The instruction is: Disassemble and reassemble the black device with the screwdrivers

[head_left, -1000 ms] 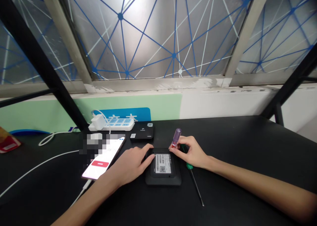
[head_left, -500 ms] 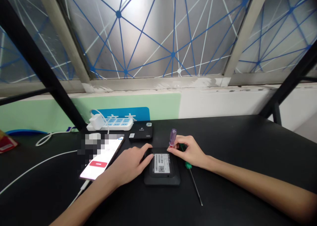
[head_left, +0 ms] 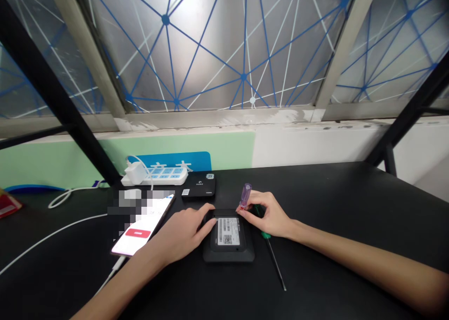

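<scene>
Purple-handled screwdriver (head_left: 246, 194) more upright than second ago, fingers of right hand (head_left: 270, 214) clamped on it near far edge of QR-labelled black pocket router (head_left: 228, 255). Left hand (head_left: 180, 233), fingers together, rests on router's left edge. Green-handled screwdriver (head_left: 267, 236) just right. Smartphone (head_left: 140, 231) left. Far: power strip (head_left: 168, 176), black box (head_left: 198, 186).
</scene>
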Action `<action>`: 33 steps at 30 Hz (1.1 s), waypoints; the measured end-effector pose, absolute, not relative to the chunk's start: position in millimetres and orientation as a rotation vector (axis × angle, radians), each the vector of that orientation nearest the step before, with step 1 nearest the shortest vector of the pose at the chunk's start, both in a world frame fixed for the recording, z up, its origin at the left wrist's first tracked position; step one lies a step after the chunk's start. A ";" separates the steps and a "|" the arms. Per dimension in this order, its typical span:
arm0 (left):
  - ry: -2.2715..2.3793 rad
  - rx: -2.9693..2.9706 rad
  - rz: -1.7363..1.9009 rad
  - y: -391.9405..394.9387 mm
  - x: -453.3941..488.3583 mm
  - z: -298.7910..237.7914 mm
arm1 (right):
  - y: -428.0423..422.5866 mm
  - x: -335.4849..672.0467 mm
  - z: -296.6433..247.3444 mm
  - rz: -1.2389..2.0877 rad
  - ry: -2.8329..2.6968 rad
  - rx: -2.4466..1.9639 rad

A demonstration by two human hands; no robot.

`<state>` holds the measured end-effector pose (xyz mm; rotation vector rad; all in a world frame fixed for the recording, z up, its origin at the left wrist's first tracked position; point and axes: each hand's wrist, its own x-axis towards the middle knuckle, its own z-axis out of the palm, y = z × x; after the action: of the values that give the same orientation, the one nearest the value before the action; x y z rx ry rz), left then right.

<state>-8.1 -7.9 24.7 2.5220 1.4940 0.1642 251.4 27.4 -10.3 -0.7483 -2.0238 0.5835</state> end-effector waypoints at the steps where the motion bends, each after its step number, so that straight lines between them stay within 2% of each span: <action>1: 1.496 2.521 0.167 -7.9 -8.3 24.5 | 27.8 251.5 -11.0 0.580 -2.025 -0.748; 33: 1.498 2.541 0.175 -8.7 -8.7 26.0 | 31.1 250.8 -15.6 0.581 -2.014 -0.814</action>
<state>-8.7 -8.7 26.0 2.5410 1.4985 0.1746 250.8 31.1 -15.6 -0.8138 -2.0141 0.5807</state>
